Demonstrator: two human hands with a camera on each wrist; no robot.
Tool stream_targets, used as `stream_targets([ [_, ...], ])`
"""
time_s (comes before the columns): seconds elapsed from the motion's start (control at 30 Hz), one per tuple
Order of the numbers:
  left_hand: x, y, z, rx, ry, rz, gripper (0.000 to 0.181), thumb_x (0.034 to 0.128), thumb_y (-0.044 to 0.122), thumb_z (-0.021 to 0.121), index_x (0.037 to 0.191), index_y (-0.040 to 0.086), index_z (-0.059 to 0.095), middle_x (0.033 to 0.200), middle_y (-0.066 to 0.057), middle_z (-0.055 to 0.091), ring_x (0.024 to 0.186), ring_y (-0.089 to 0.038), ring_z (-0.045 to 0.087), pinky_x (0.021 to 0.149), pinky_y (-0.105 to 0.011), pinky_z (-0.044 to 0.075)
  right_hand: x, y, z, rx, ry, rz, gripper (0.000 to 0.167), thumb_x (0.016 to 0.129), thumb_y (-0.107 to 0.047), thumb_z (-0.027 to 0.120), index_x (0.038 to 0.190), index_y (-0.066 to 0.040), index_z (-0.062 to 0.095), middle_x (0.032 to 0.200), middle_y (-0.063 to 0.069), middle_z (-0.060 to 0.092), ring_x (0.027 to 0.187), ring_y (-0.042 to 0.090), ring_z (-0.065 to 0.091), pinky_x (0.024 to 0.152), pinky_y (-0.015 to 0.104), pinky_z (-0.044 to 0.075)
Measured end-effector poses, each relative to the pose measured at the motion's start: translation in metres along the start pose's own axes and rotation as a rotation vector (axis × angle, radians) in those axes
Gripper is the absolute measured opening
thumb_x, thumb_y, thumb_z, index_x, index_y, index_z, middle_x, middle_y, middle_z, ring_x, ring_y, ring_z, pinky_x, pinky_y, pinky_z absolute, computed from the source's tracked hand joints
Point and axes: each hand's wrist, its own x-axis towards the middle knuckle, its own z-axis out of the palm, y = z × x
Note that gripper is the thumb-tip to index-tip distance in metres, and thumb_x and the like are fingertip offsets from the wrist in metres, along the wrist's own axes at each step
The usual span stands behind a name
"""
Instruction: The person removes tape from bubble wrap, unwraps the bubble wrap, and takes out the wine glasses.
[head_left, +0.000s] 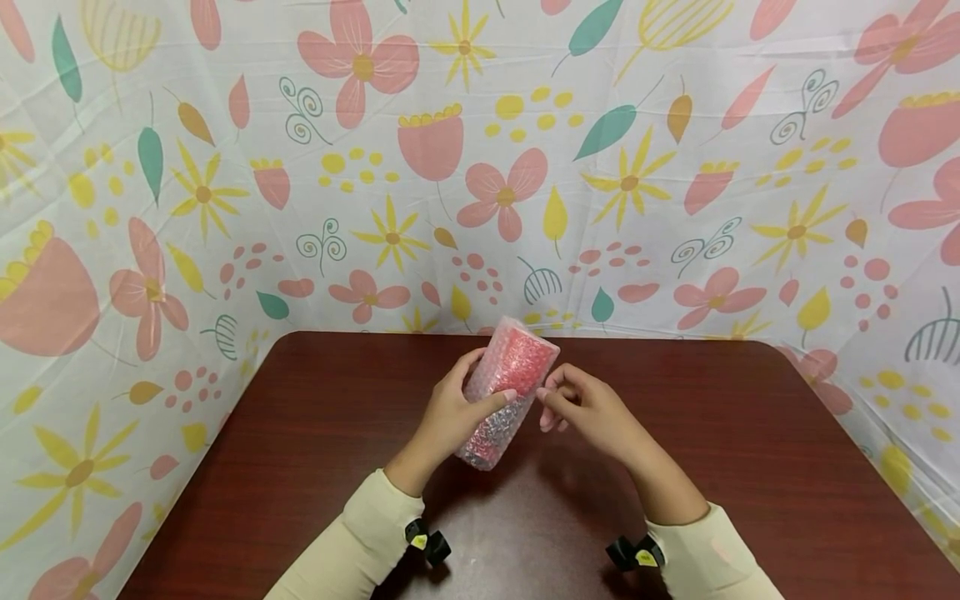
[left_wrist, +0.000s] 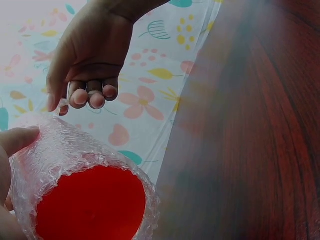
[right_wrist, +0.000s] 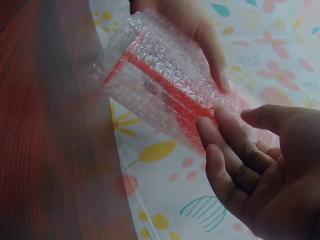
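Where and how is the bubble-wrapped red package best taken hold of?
Probably around the middle, from the person's left, where the left hand grips: the package is long and narrow, its far end tilted right, so the thumb can cross its upper face. The red end seems less sure; the wrap looks ragged there.

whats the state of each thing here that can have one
Red item: wrapped, held tilted, one end showing
Bubble wrap: around the red item
Left hand: gripping the wrapped item
Right hand: fingers bent beside the wrap; pinch unclear
Patterned cloth: hanging, creased
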Motion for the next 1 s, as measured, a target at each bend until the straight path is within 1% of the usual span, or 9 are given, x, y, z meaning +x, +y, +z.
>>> stream_targets([
  [0.07, -0.0005, 0.0005, 0.0002, -0.001, -0.003, 0.002, 0.077, 0.0825, 0.049, 0.081, 0.148, 0.034, 0.044, 0.138, 0.004, 0.059, 0.113, -0.021, 0.062, 0.093, -0.045, 0.055, 0.0001, 0.0000, 0.0002, -0.004, 0.001, 0.003, 0.021, 0.103, -0.026, 0.059, 0.105, -0.005, 0.056, 0.074, 0.008, 0.070, 0.076, 0.034, 0.072, 0.070, 0.038, 0.060],
  [0.3, 0.0001, -0.0011, 0.0008, 0.010, 0.001, 0.006, 0.076, 0.0818, 0.048, 0.082, 0.147, 0.034, 0.045, 0.138, 0.004, 0.059, 0.114, -0.021, 0.062, 0.095, -0.046, 0.054, 0.0003, 0.0007, 0.0012, -0.006, -0.005, 0.024, 0.019, 0.104, -0.023, 0.057, 0.103, -0.004, 0.056, 0.072, 0.009, 0.070, 0.076, 0.037, 0.071, 0.071, 0.038, 0.060],
  [0.43, 0.0002, -0.0015, 0.0008, 0.011, 0.001, 0.010, 0.076, 0.0817, 0.048, 0.082, 0.147, 0.034, 0.045, 0.137, 0.004, 0.060, 0.114, -0.020, 0.062, 0.095, -0.046, 0.054, -0.0002, 0.0008, 0.0015, -0.014, -0.007, 0.032, 0.022, 0.104, -0.025, 0.057, 0.104, -0.003, 0.057, 0.072, 0.009, 0.070, 0.073, 0.029, 0.071, 0.071, 0.038, 0.060],
  [0.6, 0.0002, -0.0013, 0.0003, 0.005, 0.000, 0.014, 0.077, 0.0817, 0.048, 0.082, 0.147, 0.033, 0.045, 0.138, 0.004, 0.060, 0.114, -0.020, 0.062, 0.095, -0.046, 0.054, -0.0008, -0.0001, 0.0016, -0.011, -0.011, 0.031, 0.023, 0.105, -0.024, 0.055, 0.105, -0.001, 0.057, 0.073, 0.007, 0.070, 0.074, 0.028, 0.072, 0.070, 0.034, 0.059],
  [0.7, 0.0006, -0.0016, 0.0003, 0.004, 0.004, 0.018, 0.076, 0.0815, 0.048, 0.082, 0.147, 0.034, 0.045, 0.137, 0.005, 0.060, 0.114, -0.020, 0.062, 0.095, -0.045, 0.054, -0.0008, -0.0008, 0.0017, -0.002, -0.012, 0.023, 0.022, 0.105, -0.021, 0.054, 0.106, 0.001, 0.057, 0.075, 0.009, 0.071, 0.075, 0.025, 0.073, 0.070, 0.036, 0.060],
  [0.77, 0.0007, -0.0017, 0.0002, 0.006, 0.007, 0.021, 0.076, 0.0814, 0.048, 0.082, 0.146, 0.034, 0.046, 0.137, 0.005, 0.060, 0.113, -0.020, 0.062, 0.095, -0.045, 0.054, -0.0008, -0.0012, 0.0019, 0.005, -0.015, 0.018, 0.019, 0.105, -0.018, 0.053, 0.106, 0.001, 0.056, 0.077, 0.010, 0.071, 0.075, 0.023, 0.073, 0.071, 0.038, 0.060],
  [0.93, 0.0009, -0.0020, 0.0001, 0.011, 0.012, 0.024, 0.076, 0.0813, 0.047, 0.083, 0.146, 0.034, 0.046, 0.137, 0.005, 0.060, 0.113, -0.020, 0.062, 0.094, -0.045, 0.054, -0.0010, -0.0011, 0.0026, 0.010, -0.022, 0.020, 0.014, 0.105, -0.015, 0.052, 0.106, -0.001, 0.056, 0.080, 0.012, 0.072, 0.076, 0.023, 0.073, 0.073, 0.043, 0.061],
  [1.0, 0.0010, -0.0020, 0.0001, 0.014, 0.012, 0.022, 0.076, 0.0812, 0.047, 0.083, 0.146, 0.034, 0.046, 0.137, 0.005, 0.060, 0.113, -0.020, 0.062, 0.094, -0.045, 0.054, -0.0010, -0.0010, 0.0027, 0.010, -0.022, 0.020, 0.014, 0.106, -0.015, 0.051, 0.106, -0.001, 0.056, 0.080, 0.012, 0.072, 0.076, 0.023, 0.073, 0.073, 0.042, 0.061],
])
